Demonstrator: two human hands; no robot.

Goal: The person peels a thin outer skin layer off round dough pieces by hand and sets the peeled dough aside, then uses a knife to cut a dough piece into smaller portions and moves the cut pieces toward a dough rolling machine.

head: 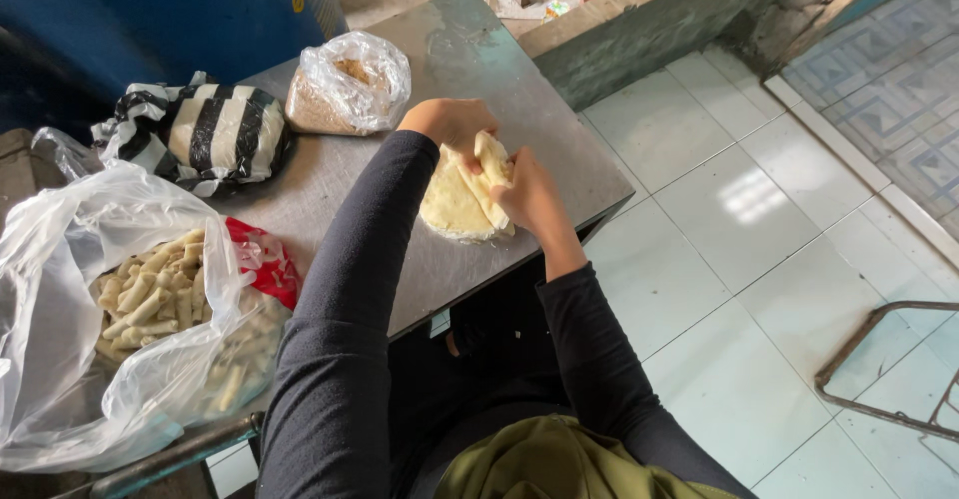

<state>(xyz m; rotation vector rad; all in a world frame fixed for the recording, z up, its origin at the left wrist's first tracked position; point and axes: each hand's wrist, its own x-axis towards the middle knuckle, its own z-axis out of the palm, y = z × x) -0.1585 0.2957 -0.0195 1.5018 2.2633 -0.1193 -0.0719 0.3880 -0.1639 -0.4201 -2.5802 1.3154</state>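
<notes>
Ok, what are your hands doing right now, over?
Left hand and right hand both pinching a pale wrapper sheet, lifted off the round stack. Metal table around the stack bare, bags off left.

Both arms reach forward, left hand [452, 122] and right hand [529, 199] curled close together.

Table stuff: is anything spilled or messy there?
Nothing looks spilled. The rolls sit inside their clear bag, the crumbs bag is closed, and both hands, left hand and right hand, fold a wrapper on the metal table.
</notes>
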